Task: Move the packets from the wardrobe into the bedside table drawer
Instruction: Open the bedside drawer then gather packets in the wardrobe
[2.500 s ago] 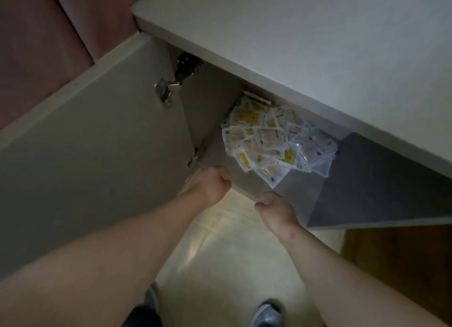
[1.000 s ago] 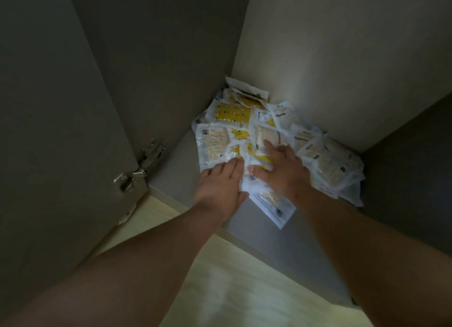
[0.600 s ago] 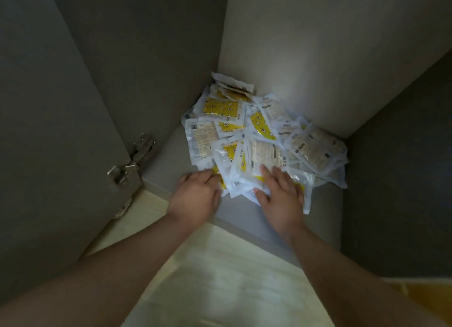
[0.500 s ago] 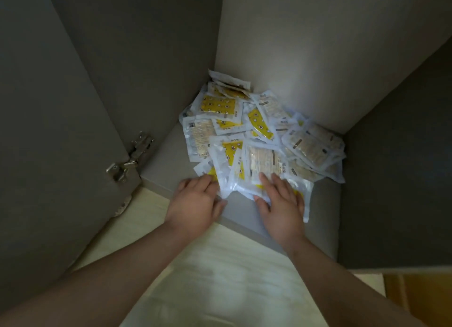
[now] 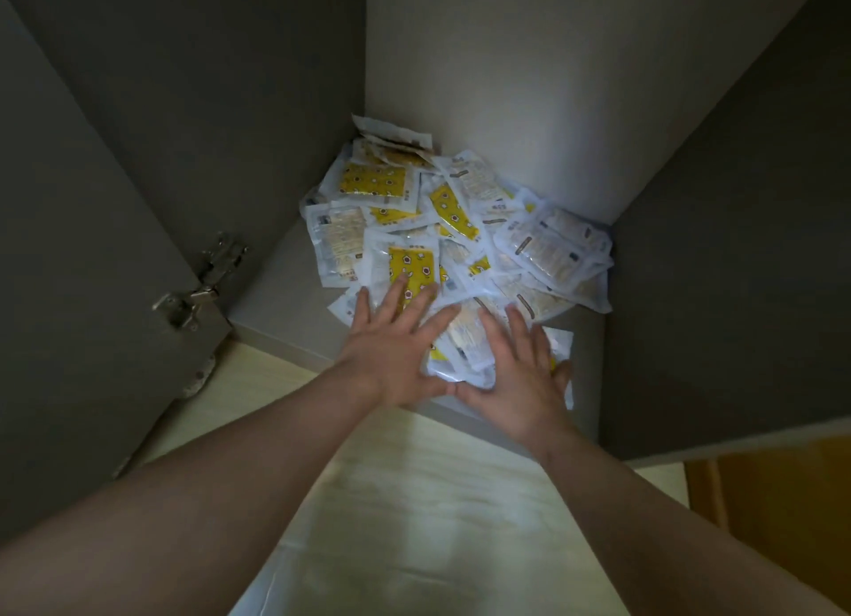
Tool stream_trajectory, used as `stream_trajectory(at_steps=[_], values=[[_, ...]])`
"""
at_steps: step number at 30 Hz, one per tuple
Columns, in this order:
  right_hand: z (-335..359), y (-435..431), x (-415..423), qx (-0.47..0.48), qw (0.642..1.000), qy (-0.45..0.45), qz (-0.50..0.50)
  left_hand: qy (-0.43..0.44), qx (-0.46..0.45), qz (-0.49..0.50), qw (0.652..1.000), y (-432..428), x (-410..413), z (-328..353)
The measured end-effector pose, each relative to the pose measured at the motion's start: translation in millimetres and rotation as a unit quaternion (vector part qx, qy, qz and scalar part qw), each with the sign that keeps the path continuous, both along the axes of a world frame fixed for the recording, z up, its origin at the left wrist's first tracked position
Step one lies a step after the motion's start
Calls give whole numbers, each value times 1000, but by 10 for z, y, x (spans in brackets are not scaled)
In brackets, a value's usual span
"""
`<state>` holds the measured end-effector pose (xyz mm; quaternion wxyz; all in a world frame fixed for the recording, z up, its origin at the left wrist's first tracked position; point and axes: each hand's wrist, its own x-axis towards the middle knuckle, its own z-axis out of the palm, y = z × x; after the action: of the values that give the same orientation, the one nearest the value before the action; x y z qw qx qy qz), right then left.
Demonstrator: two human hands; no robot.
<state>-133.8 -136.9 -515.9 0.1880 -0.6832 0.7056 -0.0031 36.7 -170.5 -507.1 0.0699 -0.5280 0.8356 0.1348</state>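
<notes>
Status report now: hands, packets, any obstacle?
Left hand, right hand open, flat on packets. Packets piled in wardrobe corner, none lifted. Door open.

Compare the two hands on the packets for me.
The left hand lies on a yellow packet; the right hand lies on pale packets. The left hand reaches further into the pile, while the right hand sits nearer the front edge of the shelf. Both are flat, palms down, fingers straight and spread, thumbs almost touching, gripping nothing.
</notes>
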Motion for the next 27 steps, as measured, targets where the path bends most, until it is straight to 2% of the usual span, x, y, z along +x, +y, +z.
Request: stream_trajectory(at_steps=[2, 6, 11, 14, 16, 19, 22, 24, 27], values=[[44, -8, -55, 48, 999, -7, 2, -18, 7, -7, 1000, 22, 12, -19], [21, 147, -179, 3, 999, -2, 37, -34, -26, -18, 999, 168, 45, -29], [-113, 340, -41, -127, 987, 50, 80, 39, -210, -74, 974, 305, 146, -150], [-88, 357, -1, -162, 980, 44, 108, 78, -261, -82, 959, 321, 259, -173], [-80, 355, 23, -170, 978, 26, 120, 67, -274, -89, 955, 287, 314, -170], [-4, 318, 105, -152, 982, 25, 110, -5, -176, -59, 983, 135, 304, -49], [65, 264, 163, -106, 991, 30, 77, -61, 12, 11, 998, 5, 216, 79], [40, 303, 140, -77, 993, 37, 80, -74, 10, -9, 997, 68, 166, 73], [-40, 421, 64, -92, 988, 58, 108, -59, -40, -49, 996, 274, 209, -42]])
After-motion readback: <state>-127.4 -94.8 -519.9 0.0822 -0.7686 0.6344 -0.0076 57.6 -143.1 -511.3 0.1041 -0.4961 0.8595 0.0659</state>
